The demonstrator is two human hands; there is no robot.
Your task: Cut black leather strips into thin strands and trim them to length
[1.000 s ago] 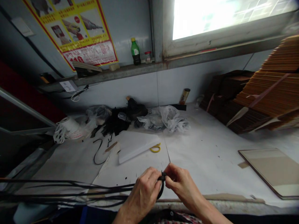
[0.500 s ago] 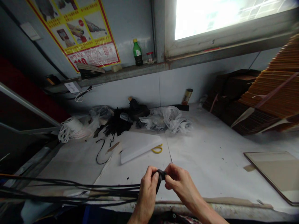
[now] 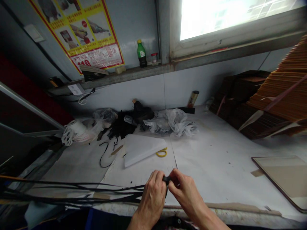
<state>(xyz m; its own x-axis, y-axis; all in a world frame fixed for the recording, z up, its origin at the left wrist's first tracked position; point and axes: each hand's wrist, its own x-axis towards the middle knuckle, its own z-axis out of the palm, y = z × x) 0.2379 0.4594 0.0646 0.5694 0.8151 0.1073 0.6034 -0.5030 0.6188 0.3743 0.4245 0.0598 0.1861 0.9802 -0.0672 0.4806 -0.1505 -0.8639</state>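
Note:
Near the front edge of the table, my left hand [image 3: 154, 191] is closed around a bundle of black straps [image 3: 115, 191]. The straps trail off to the left from under that hand. A short folded black end [image 3: 166, 180] sticks out between my two hands. The thumb and fingertips of my right hand [image 3: 181, 185] pinch it from the right side. How the end is looped or joined is partly hidden by my fingers. Beyond my hands, yellow-handled scissors [image 3: 161, 152] lie partly under a white sheet [image 3: 141, 148].
Clear plastic bags [image 3: 171, 123] and a black heap [image 3: 122, 126] lie along the wall. White cord [image 3: 75, 131] sits at the left. A flat framed panel [image 3: 283, 179] rests at the right, below stacked brown slatted bundles [image 3: 280, 89]. A green bottle [image 3: 141, 53] stands on the ledge.
My left hand has rolled over so its back now faces up, covering more of the strap. The black loop between my hands shows less. My right hand keeps its pinch.

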